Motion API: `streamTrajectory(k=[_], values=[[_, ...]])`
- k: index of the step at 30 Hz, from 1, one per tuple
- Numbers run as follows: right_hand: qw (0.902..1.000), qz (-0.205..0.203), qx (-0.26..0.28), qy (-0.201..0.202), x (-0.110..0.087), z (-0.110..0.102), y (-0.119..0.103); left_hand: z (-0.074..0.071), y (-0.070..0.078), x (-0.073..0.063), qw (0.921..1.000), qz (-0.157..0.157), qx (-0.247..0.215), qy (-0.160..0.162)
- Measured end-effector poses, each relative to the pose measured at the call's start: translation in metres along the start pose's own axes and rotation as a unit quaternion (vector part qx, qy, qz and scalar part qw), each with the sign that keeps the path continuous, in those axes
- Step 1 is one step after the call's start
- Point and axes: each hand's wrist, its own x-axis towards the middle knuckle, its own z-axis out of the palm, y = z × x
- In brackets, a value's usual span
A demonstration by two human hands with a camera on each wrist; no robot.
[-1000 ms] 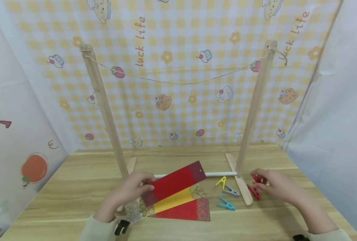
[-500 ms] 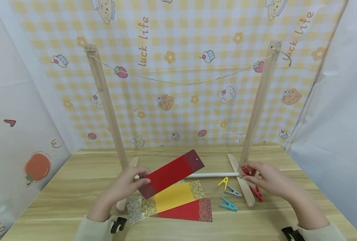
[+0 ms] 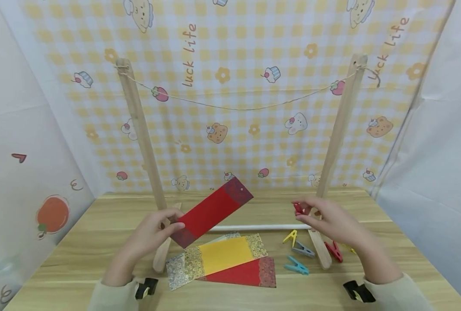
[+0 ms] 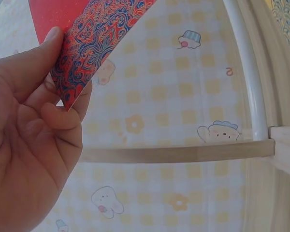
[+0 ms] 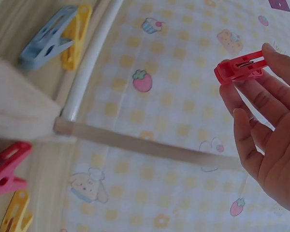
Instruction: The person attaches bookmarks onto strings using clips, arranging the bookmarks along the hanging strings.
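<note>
My left hand pinches the lower left end of a red paper card, tilted up to the right. Its patterned end shows between thumb and fingers in the left wrist view; a small hole is at the far end. My right hand holds a red clothespin between thumb and fingers, in front of the right post. Below the raised card lie a yellow card, another red card and a silver-patterned one partly covered.
Two wooden posts stand with a slack string between their tops and a white rod joining them low down. Yellow, grey-blue, turquoise and red clothespins lie on the table near the right foot.
The left hand has raised the red card and tilted it more steeply. The right hand has lifted the red clothespin off to the left and up, past the right post.
</note>
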Motion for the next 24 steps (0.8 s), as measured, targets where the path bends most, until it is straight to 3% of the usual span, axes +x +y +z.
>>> streamTrajectory(k=[11, 15, 24], values=[[0.9952, -0.06, 0.056, 0.054, 0.033, 0.003, -0.027, -0.014, -0.002, -0.007, 0.9972, 0.003, 0.005, 0.074], [0.9928, -0.058, 0.076, 0.071, 0.043, 0.003, -0.038, -0.017, -0.004, -0.008, 0.9956, 0.014, 0.002, 0.092], [0.9875, -0.055, 0.117, 0.091, 0.068, 0.001, -0.067, -0.029, -0.006, -0.015, 0.991, 0.008, 0.015, 0.133]])
